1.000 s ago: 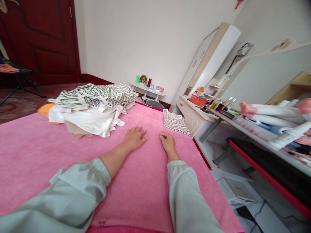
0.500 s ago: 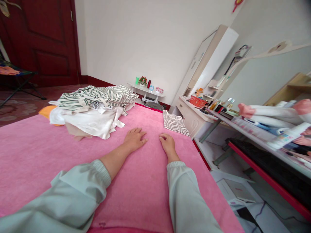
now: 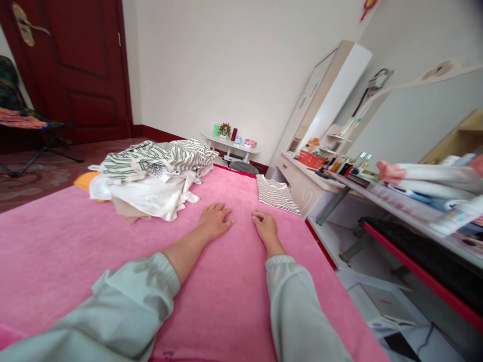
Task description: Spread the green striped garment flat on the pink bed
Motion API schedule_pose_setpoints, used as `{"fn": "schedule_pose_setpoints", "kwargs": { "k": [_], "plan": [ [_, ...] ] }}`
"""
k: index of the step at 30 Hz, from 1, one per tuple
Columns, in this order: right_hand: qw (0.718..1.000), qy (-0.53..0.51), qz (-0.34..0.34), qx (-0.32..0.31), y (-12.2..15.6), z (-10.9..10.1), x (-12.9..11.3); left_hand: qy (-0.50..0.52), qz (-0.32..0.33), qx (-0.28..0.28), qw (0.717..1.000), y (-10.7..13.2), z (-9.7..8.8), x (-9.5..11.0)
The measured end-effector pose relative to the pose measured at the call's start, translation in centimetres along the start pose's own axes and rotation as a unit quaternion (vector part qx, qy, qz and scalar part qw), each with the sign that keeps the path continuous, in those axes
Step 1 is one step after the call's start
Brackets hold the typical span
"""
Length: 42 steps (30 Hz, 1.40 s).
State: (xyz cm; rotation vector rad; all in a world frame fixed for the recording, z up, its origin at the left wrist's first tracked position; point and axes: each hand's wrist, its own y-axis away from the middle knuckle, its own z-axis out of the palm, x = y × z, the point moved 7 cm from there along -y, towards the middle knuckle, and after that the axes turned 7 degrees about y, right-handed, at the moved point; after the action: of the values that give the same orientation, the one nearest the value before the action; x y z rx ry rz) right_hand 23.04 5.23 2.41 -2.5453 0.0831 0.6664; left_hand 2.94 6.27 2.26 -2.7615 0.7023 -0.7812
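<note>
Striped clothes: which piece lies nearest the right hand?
The small striped top, flat and alone just beyond the right hand; the other striped piece tops the pile.

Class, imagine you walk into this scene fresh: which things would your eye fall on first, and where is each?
The bright pink blanket fills the lower middle, with the left hand flat on it and the right hand beside it, fingers curled in. Behind the hands, to the left, lies a heap of white and striped clothes; a striped top sits at the blanket's right edge.
</note>
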Motion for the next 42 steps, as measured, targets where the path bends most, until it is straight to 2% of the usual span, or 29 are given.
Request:
{"fn": "schedule_pose_setpoints", "kwargs": {
  "k": [3,7,9,12,13,17,20,25,26,28,30,33,36,42],
  "plan": [
    [0.999,-0.018,-0.014,0.033,0.0,-0.8,-1.5,0.0,0.001,0.002,1.0,0.1,-0.2,0.1],
    [0.99,-0.031,-0.069,0.123,0.3,-2.1,-4.3,0.011,0.003,0.006,1.0,0.2,-0.6,0.3],
    [0.99,-0.033,-0.104,0.088,0.5,-1.2,-5.1,0.023,0.005,0.013,1.0,0.3,-0.8,0.4],
    [0.988,-0.04,-0.139,-0.043,0.7,1.5,-5.1,0.045,0.008,0.027,0.999,0.5,-1.0,0.4],
    [0.986,-0.045,-0.145,-0.07,0.8,2.1,-4.8,0.053,0.01,0.032,0.998,0.4,-1.1,0.3],
    [0.985,-0.068,-0.138,-0.08,0.7,2.5,-3.8,0.091,0.034,0.048,0.994,-0.1,-2.2,-0.5],
    [0.986,-0.08,-0.13,-0.074,0.7,2.5,-3.5,0.1,0.04,0.082,0.991,-0.6,-5.6,-2.4],
    [0.986,-0.088,-0.125,-0.064,0.6,2.7,-3.4,0.036,0.013,0.209,0.977,0.4,-16.1,-8.3],
    [0.986,-0.088,-0.125,-0.062,0.6,2.8,-3.4,-0.022,-0.008,0.237,0.971,0.8,-18.1,-9.7],
    [0.986,-0.086,-0.127,-0.06,0.5,3.0,-3.2,-0.121,-0.085,0.243,0.959,1.5,-21.3,-13.2],
    [0.986,-0.086,-0.129,-0.057,0.4,3.1,-3.0,-0.178,-0.153,0.183,0.955,1.8,-22.8,-16.6],
    [0.986,-0.087,-0.13,-0.055,0.3,3.3,-2.8,-0.189,-0.17,0.105,0.961,2.1,-23.7,-19.7],
    [0.986,-0.089,-0.128,-0.055,0.3,3.3,-2.7,-0.201,-0.158,0.087,0.963,2.4,-24.5,-20.3],
    [0.986,-0.091,-0.128,-0.06,0.4,3.3,-2.9,-0.251,-0.138,0.083,0.955,2.5,-26.2,-19.1]
  ]
}}
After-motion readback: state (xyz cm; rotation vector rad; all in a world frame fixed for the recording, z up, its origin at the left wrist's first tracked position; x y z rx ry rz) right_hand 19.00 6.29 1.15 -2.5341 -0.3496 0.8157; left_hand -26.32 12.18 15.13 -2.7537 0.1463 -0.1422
